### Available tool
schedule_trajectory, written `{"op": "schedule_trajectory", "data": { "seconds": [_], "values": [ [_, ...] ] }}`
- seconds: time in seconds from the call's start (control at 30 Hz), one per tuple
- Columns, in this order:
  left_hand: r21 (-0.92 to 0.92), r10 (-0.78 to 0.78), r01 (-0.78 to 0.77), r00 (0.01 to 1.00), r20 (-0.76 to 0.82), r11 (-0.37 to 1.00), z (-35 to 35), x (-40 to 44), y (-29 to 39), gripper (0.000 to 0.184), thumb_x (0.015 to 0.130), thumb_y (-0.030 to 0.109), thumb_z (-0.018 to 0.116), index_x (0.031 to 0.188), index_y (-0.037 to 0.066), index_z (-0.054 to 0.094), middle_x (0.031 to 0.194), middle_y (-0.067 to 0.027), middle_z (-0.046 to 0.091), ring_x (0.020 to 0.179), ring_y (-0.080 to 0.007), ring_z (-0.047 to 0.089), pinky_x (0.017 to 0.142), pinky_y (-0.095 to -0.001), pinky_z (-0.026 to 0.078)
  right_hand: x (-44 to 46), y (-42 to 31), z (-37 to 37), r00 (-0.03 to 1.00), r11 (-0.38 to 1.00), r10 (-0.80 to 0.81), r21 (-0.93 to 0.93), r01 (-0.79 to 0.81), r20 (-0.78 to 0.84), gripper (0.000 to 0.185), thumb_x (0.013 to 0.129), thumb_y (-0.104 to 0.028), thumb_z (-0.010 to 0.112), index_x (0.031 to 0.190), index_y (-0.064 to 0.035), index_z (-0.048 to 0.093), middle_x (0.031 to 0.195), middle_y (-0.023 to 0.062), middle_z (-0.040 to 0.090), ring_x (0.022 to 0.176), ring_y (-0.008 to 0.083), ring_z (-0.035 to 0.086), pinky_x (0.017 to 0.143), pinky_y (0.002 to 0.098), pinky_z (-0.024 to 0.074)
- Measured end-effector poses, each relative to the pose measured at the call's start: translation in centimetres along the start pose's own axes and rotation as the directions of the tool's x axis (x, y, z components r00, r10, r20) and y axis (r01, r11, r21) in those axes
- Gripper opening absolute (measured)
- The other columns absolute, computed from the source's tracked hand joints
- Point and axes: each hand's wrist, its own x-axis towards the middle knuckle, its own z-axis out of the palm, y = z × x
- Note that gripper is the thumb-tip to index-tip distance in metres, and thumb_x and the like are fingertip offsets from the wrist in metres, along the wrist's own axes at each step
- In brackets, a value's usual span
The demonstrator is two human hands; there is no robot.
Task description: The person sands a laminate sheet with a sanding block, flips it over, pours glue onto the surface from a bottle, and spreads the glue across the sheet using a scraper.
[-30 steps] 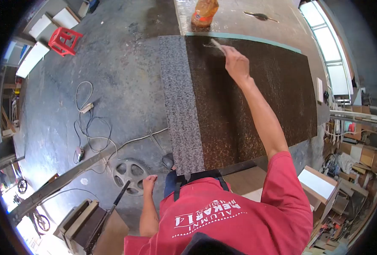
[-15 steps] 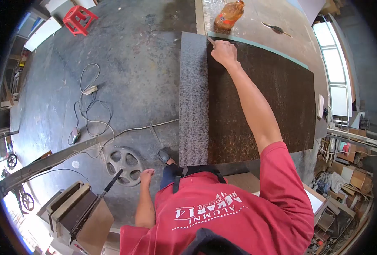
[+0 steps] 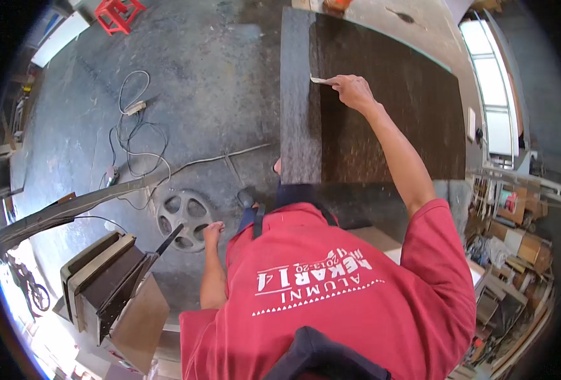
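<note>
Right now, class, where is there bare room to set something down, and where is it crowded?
Bare floor lies between the red stool, the power strip and the grey strip. It is crowded around the spoked disc by the left hand, and among the boards and scraps at far right.
</note>
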Motion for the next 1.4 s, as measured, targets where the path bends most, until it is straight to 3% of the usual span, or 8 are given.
{"op": "schedule_trajectory", "data": {
  "seconds": [0.13,0.3,0.63,0.77,0.87,1.03,1.17,1.4],
  "values": [
    [0.109,-0.038,0.036,0.999,0.015,0.993,-2.3,-1.2,-1.8,0.024,0.088,0.018,0.066,0.098,0.0,0.079,0.088,-0.0102,0.078,0.079,-0.015,0.073,0.069,-0.0276,0.054,-9.6,-2.6,2.8,0.992,0.996,-0.089,0.021,0.091,-0.088,0.03,0.09,-0.007,0.063,0.115,-0.0183,0.076,0.098,0.0092,0.075,0.095,0.0334,0.071,0.083,0.0466,0.0563],
    [0.541,0.457,-0.538,0.841,0.29,0.647,-7.1,1.1,-6.0,0.024,0.086,0.023,0.068,0.094,0.004,0.08,0.086,-0.0057,0.076,0.077,-0.0121,0.068,0.066,-0.0326,0.05,-20.7,-8.5,4.4,0.983,0.998,-0.065,0.01,0.068,-0.172,0.037,0.079,-0.002,0.064,0.11,-0.0191,0.076,0.096,0.0078,0.074,0.088,0.0326,0.071,0.079,0.0443,0.0563],
    [0.305,-0.065,0.024,0.99,0.127,0.952,-6.8,-2.1,3.7,0.02,0.09,0.026,0.062,0.078,0.011,0.069,0.071,0.0016,0.067,0.053,-0.0082,0.054,0.046,-0.025,0.035,-30.6,-11.5,5.4,0.965,0.937,0.176,0.266,-0.225,0.194,0.023,0.081,-0.014,0.069,0.103,-0.0107,0.077,0.091,0.0185,0.074,0.093,0.0398,0.07,0.079,0.0487,0.0534],
    [0.188,-0.058,0.056,0.998,0.004,0.981,-6.6,-1.6,4.8,0.023,0.092,0.026,0.057,0.08,0.011,0.07,0.068,-0.0013,0.066,0.053,-0.012,0.058,0.046,-0.0303,0.039,-30.9,-7.5,6.2,0.921,0.515,0.385,0.814,-0.27,0.061,0.028,0.092,-0.015,0.065,0.113,0.0029,0.071,0.094,0.0094,0.076,0.091,0.0115,0.065,0.084,0.0327,0.0531],
    [0.71,0.532,-0.703,0.616,0.581,0.039,-8.6,0.2,3.8,0.038,0.097,0.034,0.046,0.081,0.007,0.067,0.075,-0.0161,0.068,0.071,-0.028,0.067,0.065,-0.0458,0.046,-27.4,-8.4,0.6,0.849,0.258,0.523,0.936,-0.239,0.073,0.029,0.095,-0.012,0.065,0.12,0.0025,0.07,0.106,0.0024,0.073,0.094,0.0122,0.066,0.087,0.0317,0.0535],
    [0.768,0.413,-0.538,0.823,0.39,0.347,-8.3,-0.6,7.8,0.038,0.097,0.034,0.051,0.09,0.003,0.071,0.091,-0.0201,0.073,0.088,-0.0306,0.071,0.076,-0.0448,0.049,-20.4,-6.9,0.5,0.77,-0.118,0.595,0.973,-0.199,0.23,0.027,0.098,-0.015,0.067,0.119,0.0021,0.069,0.11,0.0065,0.073,0.091,0.0124,0.067,0.082,0.0319,0.0549],
    [0.479,0.249,-0.363,0.926,0.284,0.8,-12.2,6.3,7.3,0.04,0.096,0.036,0.056,0.109,0.002,0.075,0.105,-0.0225,0.074,0.098,-0.0273,0.072,0.086,-0.0393,0.052,-15.3,-7.8,0.5,0.767,0.098,0.634,0.974,-0.202,0.095,0.027,0.098,-0.015,0.066,0.117,0.0038,0.069,0.105,0.0058,0.074,0.091,0.015,0.07,0.08,0.0332,0.0549],
    [0.634,0.332,-0.622,0.783,0.527,0.459,-12.3,12.1,22.5,0.035,0.093,0.033,0.064,0.103,0.003,0.078,0.096,-0.0132,0.077,0.094,-0.0225,0.072,0.086,-0.0362,0.054,-4.5,-10.9,-0.6,0.657,0.437,0.74,0.845,-0.308,-0.143,0.031,0.095,-0.021,0.065,0.116,0.0018,0.068,0.101,0.0221,0.074,0.097,0.0343,0.074,0.083,0.04,0.0535]
  ]
}}
